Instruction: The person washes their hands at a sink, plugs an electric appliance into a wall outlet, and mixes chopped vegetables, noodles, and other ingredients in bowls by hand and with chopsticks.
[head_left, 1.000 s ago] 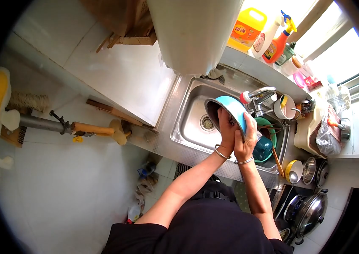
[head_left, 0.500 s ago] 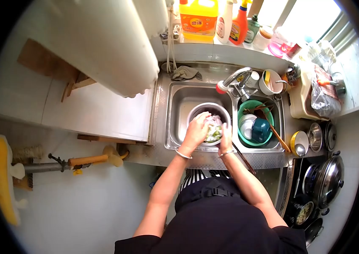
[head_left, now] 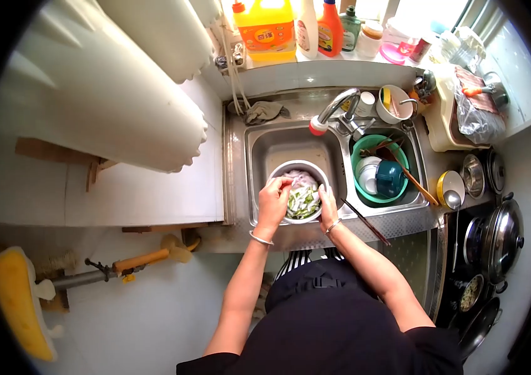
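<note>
A round metal bowl (head_left: pixel 306 165) is held upright at the front of the left sink basin (head_left: pixel 265 142). Inside lie chopped green and white pieces (head_left: pixel 303 201) beside pinkish, pale pieces (head_left: pixel 303 179). My right hand (head_left: pixel 328 206) grips the bowl's right side, fingers along the outer wall. At the left rim is my left hand (head_left: pixel 273 201), its fingers pinched together over the bowl's edge; whatever is between them is too small to make out. Each wrist wears a bangle.
A faucet (head_left: pixel 340 109) stands behind the basins. The right basin holds a green tub (head_left: pixel 360 145) with dishes. Dark chopsticks (head_left: pixel 369 224) lie across the front edge. Bottles (head_left: pixel 330 30) line the sill. Pots (head_left: pixel 504 240) stand at the right, with a ladle (head_left: pixel 453 200) nearby.
The tilted bowl has come down from near the faucet and turned upright, its contents now in view. My left hand has gone from over the contents to the left rim, fingers pinched.
</note>
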Demonstrator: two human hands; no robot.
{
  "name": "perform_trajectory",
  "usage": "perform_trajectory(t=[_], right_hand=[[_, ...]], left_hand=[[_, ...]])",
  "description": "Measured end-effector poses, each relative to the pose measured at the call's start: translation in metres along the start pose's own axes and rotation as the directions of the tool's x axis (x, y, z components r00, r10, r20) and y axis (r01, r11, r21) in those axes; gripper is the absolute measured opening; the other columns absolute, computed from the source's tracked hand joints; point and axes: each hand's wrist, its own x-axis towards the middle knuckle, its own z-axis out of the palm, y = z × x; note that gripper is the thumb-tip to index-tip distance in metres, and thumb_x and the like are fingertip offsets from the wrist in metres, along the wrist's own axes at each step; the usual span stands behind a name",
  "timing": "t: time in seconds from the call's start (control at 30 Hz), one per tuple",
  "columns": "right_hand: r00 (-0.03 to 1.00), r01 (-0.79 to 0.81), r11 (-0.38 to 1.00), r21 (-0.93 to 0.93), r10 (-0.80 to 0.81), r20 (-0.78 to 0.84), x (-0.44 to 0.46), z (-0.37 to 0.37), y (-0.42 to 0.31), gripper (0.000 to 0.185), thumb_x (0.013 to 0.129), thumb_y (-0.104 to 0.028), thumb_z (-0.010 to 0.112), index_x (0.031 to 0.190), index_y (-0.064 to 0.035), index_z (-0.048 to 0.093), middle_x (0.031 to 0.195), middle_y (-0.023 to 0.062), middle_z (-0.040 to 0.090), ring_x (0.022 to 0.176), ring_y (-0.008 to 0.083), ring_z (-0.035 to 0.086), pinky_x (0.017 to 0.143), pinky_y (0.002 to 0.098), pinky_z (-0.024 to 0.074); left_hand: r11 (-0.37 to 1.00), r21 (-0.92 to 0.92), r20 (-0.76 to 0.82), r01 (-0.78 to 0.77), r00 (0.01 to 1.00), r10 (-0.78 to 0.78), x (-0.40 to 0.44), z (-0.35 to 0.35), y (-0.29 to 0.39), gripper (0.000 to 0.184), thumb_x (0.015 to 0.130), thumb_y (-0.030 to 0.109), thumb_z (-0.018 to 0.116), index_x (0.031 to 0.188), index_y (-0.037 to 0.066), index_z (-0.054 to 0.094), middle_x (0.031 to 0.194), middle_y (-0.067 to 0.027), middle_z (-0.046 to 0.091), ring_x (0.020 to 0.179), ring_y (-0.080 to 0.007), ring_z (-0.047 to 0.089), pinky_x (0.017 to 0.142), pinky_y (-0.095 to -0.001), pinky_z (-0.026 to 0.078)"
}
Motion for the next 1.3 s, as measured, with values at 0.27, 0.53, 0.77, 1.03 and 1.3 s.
perform_trajectory(t=[0.27, 0.53, 0.77, 1.03, 1.3], right_hand=[[0.998, -0.018, 0.969, 0.245, 0.033, -0.054, -0.023, 0.007, 0.006, 0.047, 0.09, -0.034, 0.049, 0.123, -0.0027, 0.04, 0.111, 0.009, 0.05, 0.102, 0.0154, 0.047, 0.088, 0.0283, 0.0394], [0.951, 0.088, 0.908, 0.41, 0.045, -0.305, -0.061, 0.005, -0.006, 0.039, 0.091, -0.029, 0.048, 0.121, -0.0056, 0.043, 0.108, 0.0057, 0.052, 0.099, 0.0133, 0.049, 0.084, 0.027, 0.0412], [0.913, 0.265, 0.883, 0.387, -0.101, -0.396, -0.093, -0.034, -0.004, 0.038, 0.092, -0.026, 0.043, 0.123, -0.0036, 0.043, 0.114, 0.0063, 0.052, 0.103, 0.0148, 0.051, 0.089, 0.0284, 0.0422], [0.864, 0.342, 0.833, 0.435, -0.096, -0.495, -0.185, -0.12, -0.01, 0.042, 0.092, -0.031, 0.044, 0.123, -0.0025, 0.043, 0.116, 0.0092, 0.052, 0.102, 0.0171, 0.053, 0.085, 0.0306, 0.046], [0.763, 0.45, 0.741, 0.498, -0.028, -0.646, -0.291, -0.209, 0.008, 0.047, 0.088, -0.037, 0.051, 0.119, -0.0026, 0.047, 0.113, 0.0068, 0.052, 0.105, 0.0163, 0.048, 0.091, 0.0284, 0.0376]], left_hand=[[0.851, 0.283, 0.075, -0.442, 0.895, 0.44, 0.002, 0.016, 0.002, 0.026, 0.07, -0.01, 0.046, 0.088, 0.0, 0.062, 0.091, -0.0136, 0.06, 0.086, -0.0271, 0.059, 0.076, -0.0321, 0.048], [0.942, -0.117, 0.185, -0.314, 0.925, 0.332, -0.015, 0.029, 0.014, 0.036, 0.062, -0.018, 0.037, 0.085, 0.0, 0.059, 0.084, -0.0106, 0.06, 0.068, -0.0187, 0.057, 0.063, -0.0284, 0.047], [0.911, -0.102, 0.338, -0.399, 0.848, 0.409, -0.041, 0.047, 0.051, 0.019, 0.076, 0.002, 0.05, 0.092, 0.001, 0.059, 0.089, -0.0122, 0.061, 0.084, -0.027, 0.056, 0.076, -0.0343, 0.043], [0.947, -0.155, 0.201, -0.281, 0.93, 0.309, -0.116, 0.107, 0.056, 0.035, 0.085, 0.004, 0.045, 0.12, -0.002, 0.047, 0.12, -0.0152, 0.051, 0.113, -0.0264, 0.047, 0.098, -0.0347, 0.033], [0.705, -0.503, 0.651, 0.5, 0.756, -0.072, -0.219, 0.178, 0.076, 0.031, 0.094, 0.013, 0.04, 0.119, -0.004, 0.048, 0.11, -0.0102, 0.057, 0.099, -0.0145, 0.055, 0.086, -0.0251, 0.044]])
